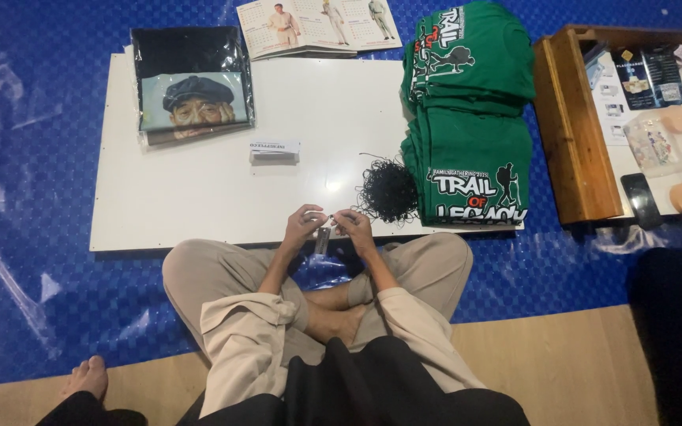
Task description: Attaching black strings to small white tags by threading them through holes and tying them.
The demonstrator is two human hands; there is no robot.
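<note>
I sit cross-legged at the near edge of a white board [199, 197]. My left hand [303, 223] and my right hand [354, 225] meet just above that edge and pinch a small dark hang tag [323, 239] between their fingertips. A thin black string runs from my right hand to a tangled bundle of black strings [387, 189] lying on the board. Next to the bundle, on the right, lies a stack of folded green T-shirts [471, 126] with white and red print.
A bagged black T-shirt with a portrait print [191, 83] lies at the board's far left, a small white box [275, 150] near the middle, a printed calendar sheet [317, 24] beyond. A wooden tray [574, 134] of small items stands right. Blue plastic sheeting [33, 237] covers the floor. Another person's foot [87, 377] rests at lower left.
</note>
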